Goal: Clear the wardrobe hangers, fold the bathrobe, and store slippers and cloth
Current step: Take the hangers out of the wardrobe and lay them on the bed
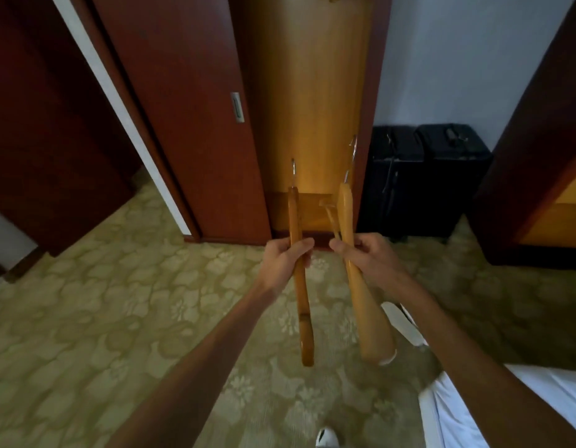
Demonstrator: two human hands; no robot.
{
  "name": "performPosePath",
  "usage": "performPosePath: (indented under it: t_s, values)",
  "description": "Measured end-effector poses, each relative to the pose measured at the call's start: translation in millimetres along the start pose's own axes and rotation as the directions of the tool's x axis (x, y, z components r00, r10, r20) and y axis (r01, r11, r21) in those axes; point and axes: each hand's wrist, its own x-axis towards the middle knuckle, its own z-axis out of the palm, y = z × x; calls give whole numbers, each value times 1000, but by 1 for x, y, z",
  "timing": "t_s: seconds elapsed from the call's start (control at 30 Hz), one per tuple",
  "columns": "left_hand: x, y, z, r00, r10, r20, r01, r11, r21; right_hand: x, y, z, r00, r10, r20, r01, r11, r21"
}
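Both hands hold a wooden hanger apiece, each grip curled round the middle of its hanger: the left hand (288, 258) wraps the slimmer, darker left hanger (300, 279), and the right hand (366, 255) wraps the broader, paler right hanger (357, 286). They are held out in front of the open wardrobe (312, 101), at about 12 o'clock from the person, above the patterned carpet (102, 318).

Going largest to smallest: the wardrobe's pale interior stands between a dark sliding door (183, 124) at 11 o'clock and two black suitcases (422, 176) at 1 o'clock. A white bed edge (467, 409) lies at 4 o'clock, with something white, perhaps a slipper (406, 321), on the floor past the right hanger's near end; I cannot tell for sure.

Both hangers are seen edge-on. Each long axis runs from 6 to 12 o'clock, near ends low toward the person, metal hooks far and up, pointing at the wardrobe. The right hanger tilts slightly, its near end swinging toward 5 o'clock. The two are near each other but apart.

To do this step well, I judge it best to lay the pair together, hooks the same way, so one hand can carry both. Keeping the hooks clear of the wardrobe's door frame avoids a snag.
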Motion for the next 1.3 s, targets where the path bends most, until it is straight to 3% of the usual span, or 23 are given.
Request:
performPosePath:
  t_s: [0.4,0.57,0.83,1.3]
  values:
    - [275,-5,-82,1000,3,-26,-4,999,-31,293,-9,26,998,5,66,-3,1000,-24]
    - [415,2,-115,996,85,31,-83,994,-65,425,-15,27,999,-8,43,11,997,-76]
    - [605,60,-152,981,161,109,-157,987,-41,609,-60,-3,999,-1,-47,-4,995,-103]
    - [894,202,-158,919,380,106,-381,925,-14,900,-158,-95,953,-259,-154,226,952,-206]
